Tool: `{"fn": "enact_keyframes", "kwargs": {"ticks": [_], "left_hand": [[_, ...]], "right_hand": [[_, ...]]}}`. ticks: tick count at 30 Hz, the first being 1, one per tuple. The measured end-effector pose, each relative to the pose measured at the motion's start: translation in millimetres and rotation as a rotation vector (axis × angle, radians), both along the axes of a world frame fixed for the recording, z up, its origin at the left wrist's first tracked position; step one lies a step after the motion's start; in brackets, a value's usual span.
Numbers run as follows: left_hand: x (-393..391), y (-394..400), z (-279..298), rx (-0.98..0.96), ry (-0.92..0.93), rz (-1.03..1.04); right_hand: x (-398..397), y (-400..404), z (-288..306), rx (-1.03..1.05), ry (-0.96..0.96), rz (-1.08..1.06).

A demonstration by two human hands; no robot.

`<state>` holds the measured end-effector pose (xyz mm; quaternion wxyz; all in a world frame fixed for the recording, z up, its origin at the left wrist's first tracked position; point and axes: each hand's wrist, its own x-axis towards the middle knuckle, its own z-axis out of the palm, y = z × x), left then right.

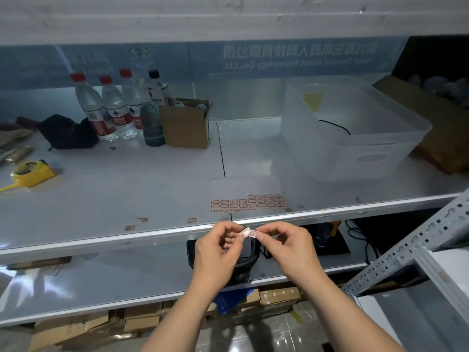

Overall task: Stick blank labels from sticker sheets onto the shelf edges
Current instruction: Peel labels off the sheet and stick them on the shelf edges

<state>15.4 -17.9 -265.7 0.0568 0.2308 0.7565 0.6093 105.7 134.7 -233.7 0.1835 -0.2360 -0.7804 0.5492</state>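
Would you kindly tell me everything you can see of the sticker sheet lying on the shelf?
The sticker sheet is a pale, glossy rectangle lying flat on the white shelf, close to its front edge and in front of the clear plastic bin. Only its near part holds small red-bordered blank labels in rows; the far part looks peeled bare. Neither hand touches it.
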Motion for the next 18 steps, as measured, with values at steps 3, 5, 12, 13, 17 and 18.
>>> {"fn": "enact_keyframes", "kwargs": {"ticks": [3, 5, 12, 13, 17, 18], "left_hand": [[2.7, -2.8, 7.4, -0.023, 0.05, -0.069], [4.4, -3.7, 12.6, -0.053, 0.094, -0.115], [10.4, -2.4, 22.3, -0.102, 0.229, -0.164], [10.9, -2.5, 22.3, -0.097, 0.239, -0.17], [12.3, -0.8, 24.1, -0.069, 0.249, -0.198], [12.5, -0.3, 24.8, -0.058, 0.256, -0.203]], "right_hand": [[6.3, 0.7, 9.3, 0.033, 0.033, 0.042], [9.7, 1.3, 14.7, 0.079, 0.05, 0.062], [15.9, 0.5, 21.8, 0.268, 0.07, 0.068], [16.7, 0.4, 21.9, 0.274, 0.068, 0.065], [19.4, 1.1, 22.4, 0.287, 0.048, 0.058], [19.6, 1.2, 22.6, 0.291, 0.049, 0.056]]}}
